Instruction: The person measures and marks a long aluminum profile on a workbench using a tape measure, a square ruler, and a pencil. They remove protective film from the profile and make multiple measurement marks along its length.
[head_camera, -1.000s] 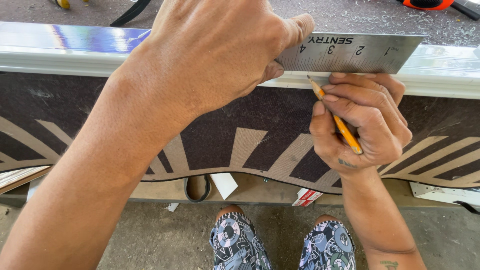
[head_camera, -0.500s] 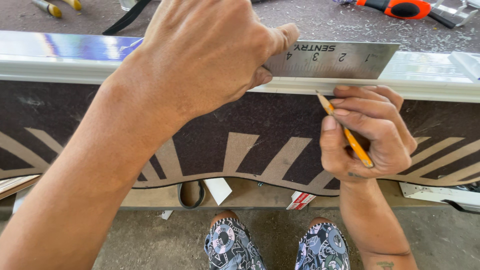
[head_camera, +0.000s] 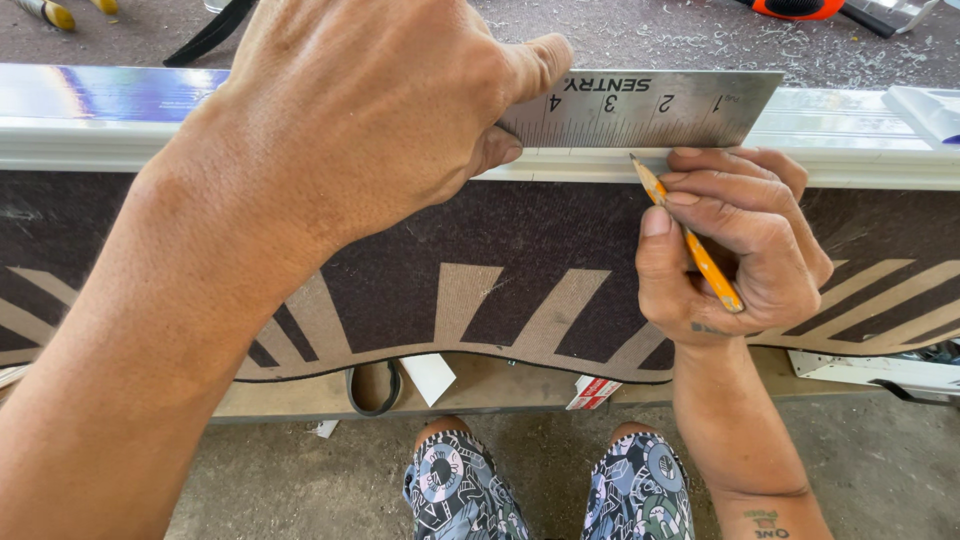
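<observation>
Your left hand (head_camera: 370, 110) lies flat and pressed down on a steel ruler (head_camera: 650, 108), covering its left part, with the thumb stretched along its far edge and the fingers curled over the near one. The ruler rests lengthwise on a long white strip (head_camera: 850, 150) that runs from left to right across the bench (head_camera: 620, 35), and the right part of the ruler shows bare beyond your thumb. Your right hand (head_camera: 735, 250) is closed around a yellow pencil (head_camera: 690, 240), pinched between thumb and first fingers, and the pencil tip sits right at the near edge of the ruler, on the white strip, a little right of your left hand. Just near of the strip lies a dark mat (head_camera: 530, 250) with pale tan stripes fanning out towards its near, wavy edge. On the far side of the bench the surface is speckled with shavings, and an orange-handled tool (head_camera: 795, 8) lies at the far right. Below, close to you, your knees in patterned shorts (head_camera: 545, 490) show above a grey floor (head_camera: 880, 470).
</observation>
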